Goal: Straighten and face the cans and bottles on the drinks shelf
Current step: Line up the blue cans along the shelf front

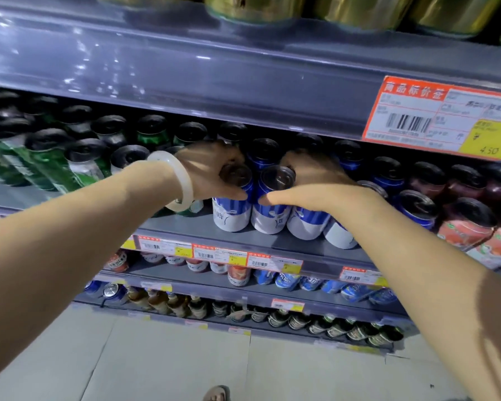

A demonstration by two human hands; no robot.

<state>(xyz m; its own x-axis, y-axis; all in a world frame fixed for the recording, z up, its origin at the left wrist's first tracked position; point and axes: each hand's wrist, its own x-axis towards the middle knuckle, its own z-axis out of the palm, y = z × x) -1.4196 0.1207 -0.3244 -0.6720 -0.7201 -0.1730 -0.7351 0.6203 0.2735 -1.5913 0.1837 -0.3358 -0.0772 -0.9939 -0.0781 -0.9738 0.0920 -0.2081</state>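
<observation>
The left hand (211, 169) has its fingers curled round the top of a blue-and-white can (233, 204), thumb on the near side; the right hand (310, 183) wraps the neighbouring blue-and-white can (272, 209) the same way. Both cans stand upright, long axes vertical, touching each other at the front edge of the drinks shelf (287, 241). More blue cans sit behind at twelve o'clock, green cans (55, 157) at nine, red cans (469, 227) at three. Turning each label outward looks like the step in hand.

Both hands (211, 172) around blue cans (275, 204)
</observation>
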